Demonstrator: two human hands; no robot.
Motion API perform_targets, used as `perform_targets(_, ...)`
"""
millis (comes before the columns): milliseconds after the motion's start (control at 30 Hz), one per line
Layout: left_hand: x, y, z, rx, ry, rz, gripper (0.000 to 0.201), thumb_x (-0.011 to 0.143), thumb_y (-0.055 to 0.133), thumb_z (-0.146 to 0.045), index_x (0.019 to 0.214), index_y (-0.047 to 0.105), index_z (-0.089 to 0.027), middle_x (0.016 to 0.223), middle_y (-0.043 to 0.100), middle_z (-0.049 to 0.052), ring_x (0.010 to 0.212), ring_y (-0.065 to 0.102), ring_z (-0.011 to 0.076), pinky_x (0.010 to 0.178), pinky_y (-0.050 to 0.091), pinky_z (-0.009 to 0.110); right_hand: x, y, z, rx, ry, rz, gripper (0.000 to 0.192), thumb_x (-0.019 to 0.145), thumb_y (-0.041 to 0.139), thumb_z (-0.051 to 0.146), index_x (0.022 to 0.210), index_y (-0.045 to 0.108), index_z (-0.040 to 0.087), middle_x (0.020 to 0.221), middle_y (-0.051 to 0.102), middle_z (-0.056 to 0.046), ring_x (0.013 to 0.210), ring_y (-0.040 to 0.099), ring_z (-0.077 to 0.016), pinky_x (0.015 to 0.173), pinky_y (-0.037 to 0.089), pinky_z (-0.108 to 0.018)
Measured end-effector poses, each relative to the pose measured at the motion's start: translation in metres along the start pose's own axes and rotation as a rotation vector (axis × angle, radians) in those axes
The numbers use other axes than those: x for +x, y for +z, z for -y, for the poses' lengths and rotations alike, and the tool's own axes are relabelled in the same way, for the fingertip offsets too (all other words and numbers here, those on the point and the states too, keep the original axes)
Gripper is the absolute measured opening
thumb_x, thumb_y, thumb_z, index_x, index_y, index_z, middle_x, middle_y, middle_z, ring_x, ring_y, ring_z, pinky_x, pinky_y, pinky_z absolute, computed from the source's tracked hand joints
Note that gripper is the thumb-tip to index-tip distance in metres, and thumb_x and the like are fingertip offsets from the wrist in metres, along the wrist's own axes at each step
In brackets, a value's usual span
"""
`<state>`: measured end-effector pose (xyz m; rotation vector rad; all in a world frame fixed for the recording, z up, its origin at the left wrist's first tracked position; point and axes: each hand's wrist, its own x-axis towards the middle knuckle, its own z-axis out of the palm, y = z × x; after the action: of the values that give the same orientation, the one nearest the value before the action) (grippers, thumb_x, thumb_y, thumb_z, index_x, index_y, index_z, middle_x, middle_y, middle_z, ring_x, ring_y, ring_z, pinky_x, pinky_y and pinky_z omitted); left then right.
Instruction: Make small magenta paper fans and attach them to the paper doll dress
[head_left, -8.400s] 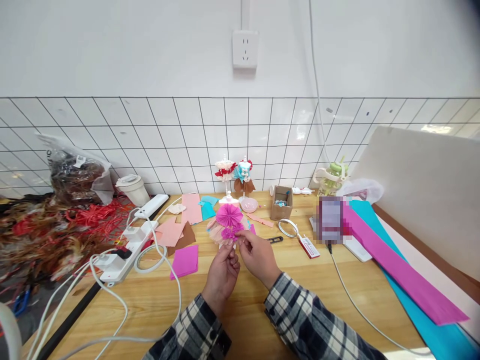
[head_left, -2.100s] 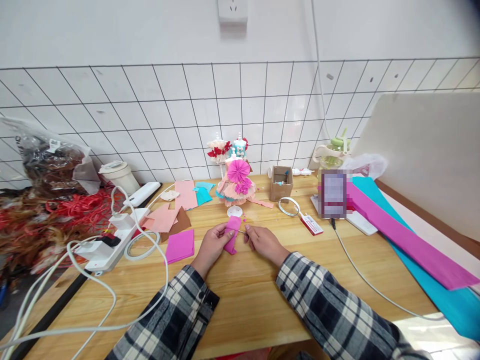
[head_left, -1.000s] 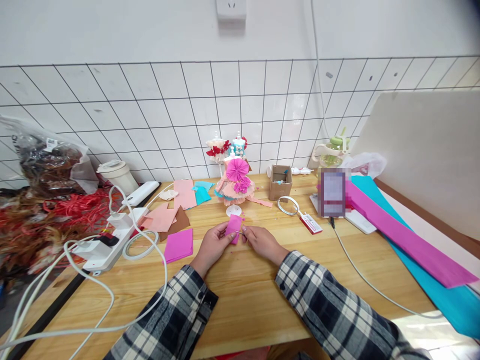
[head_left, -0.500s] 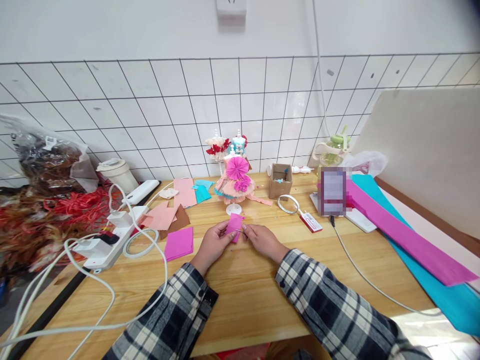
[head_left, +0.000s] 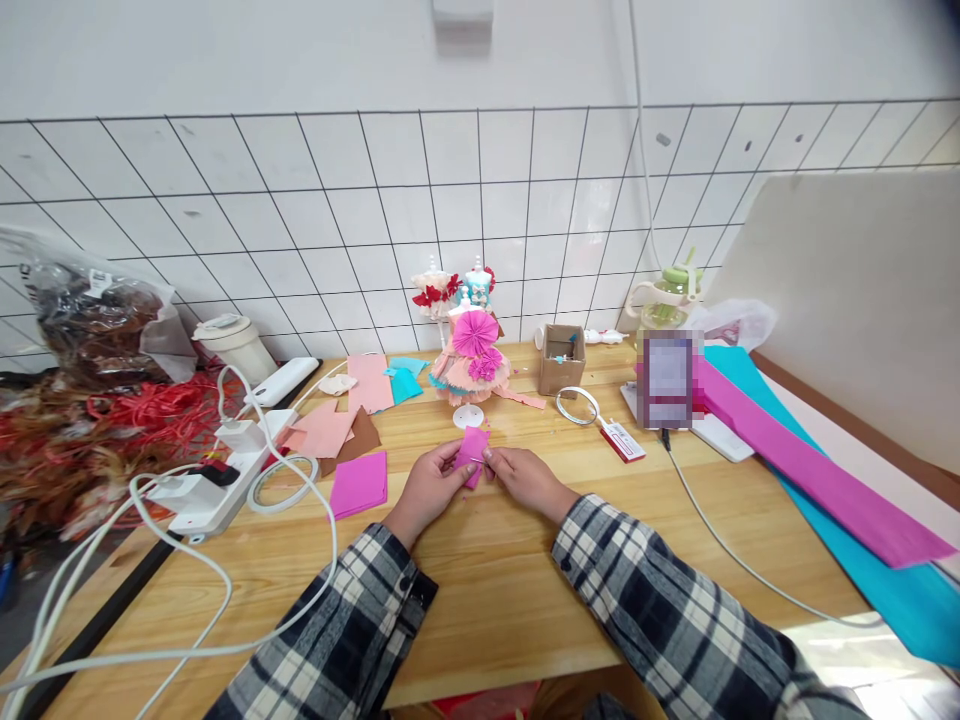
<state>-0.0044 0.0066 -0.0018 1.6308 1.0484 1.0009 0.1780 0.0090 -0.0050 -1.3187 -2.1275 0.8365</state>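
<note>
At the table's middle, left hand [head_left: 427, 487] pinches a pink paper scrap [head_left: 471, 446]; right hand [head_left: 525, 479] closed on a thin pin, mid-pleat; next likely needs a steady push.

Plastic bag [head_left: 97, 325], left edge of frame: white tag, print too small to read.
Red-and-white card [head_left: 621, 441], right of centre on table: markings illegible.
Upright screen [head_left: 667, 368], right of centre: blurred out, nothing readable.
Elsewhere: no legible text, brand or number.
</note>
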Motion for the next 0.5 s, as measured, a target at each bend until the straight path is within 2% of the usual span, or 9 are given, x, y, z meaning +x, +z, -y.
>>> perform_targets(300,-0.0002,0.0007,-0.0005,-0.029,-0.011,0.004,0.04,0.075,0.066,-0.033,0.109,0.064,-0.013,0.103,0.068,0.009,0.091,0.064,0.0222,0.079,0.052,0.033,-0.0006,-0.0007,0.001,-0.004,-0.007,0.008,0.048,0.096,0.024,0.048,0.07,0.053,0.02,0.07,0.059,0.0,0.065,0.051,-0.0129,0.06,0.033,-0.023)
perform_targets(500,0.0,0.001,-0.0002,-0.018,0.001,0.001,0.04,0.075,0.066,-0.032,0.11,0.063,-0.012,0.107,0.068,0.01,0.094,0.063,0.023,0.085,0.05,0.035,0.001,-0.0004,-0.0009,-0.046,-0.003,0.002,0.047,0.096,0.026,0.048,0.069,0.051,0.02,0.07,0.06,0.0,0.066,0.051,-0.0129,0.06,0.032,-0.023)
